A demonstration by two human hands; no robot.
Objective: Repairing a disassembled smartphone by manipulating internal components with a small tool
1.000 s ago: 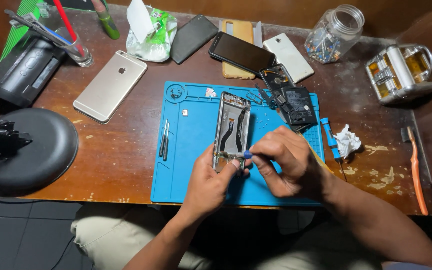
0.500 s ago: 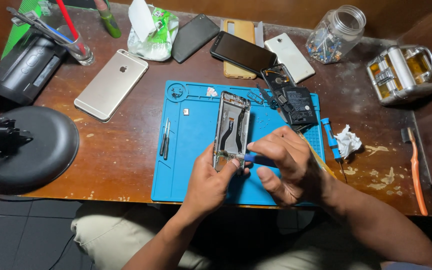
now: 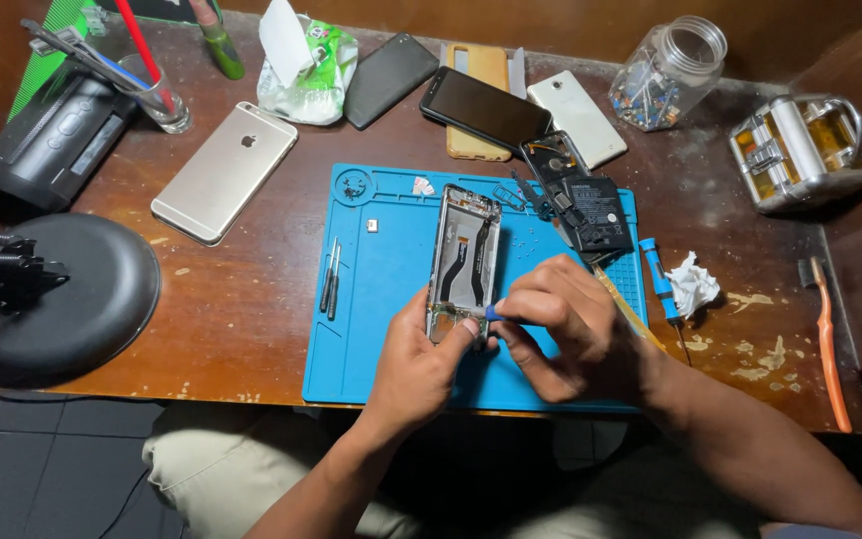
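A: Right hand has slid a little toward the near edge since the earlier frame; left hand and the opened phone hardly shifted.

B: Grips?

A: Left hand wraps the phone's lower end, thumb on its bottom edge, fingers closed around the frame. Right hand is curled tight, pinching a small blue tool, only the tip showing, touching the phone's bottom right corner.

B: Where's the phone?

A: Flat on the blue mat, roughly centre, long axis running away from the person. Back is off; dark ribbon and metal frame exposed.

B: Room around it?

A: Left of the phone the mat is mostly open up to two thin screwdrivers at its left border. Right side is tight: black phone part and a blue-handled driver near the mat's right rim. Mat's near edge sits just at the table edge.

B: Textures?

A: Mat is rubbery with moulded trays along the top. Table is worn brown wood, flaking at right. Gold phone smooth metal, glass jar clear, crumpled tissue white, lamp base matte black and round.
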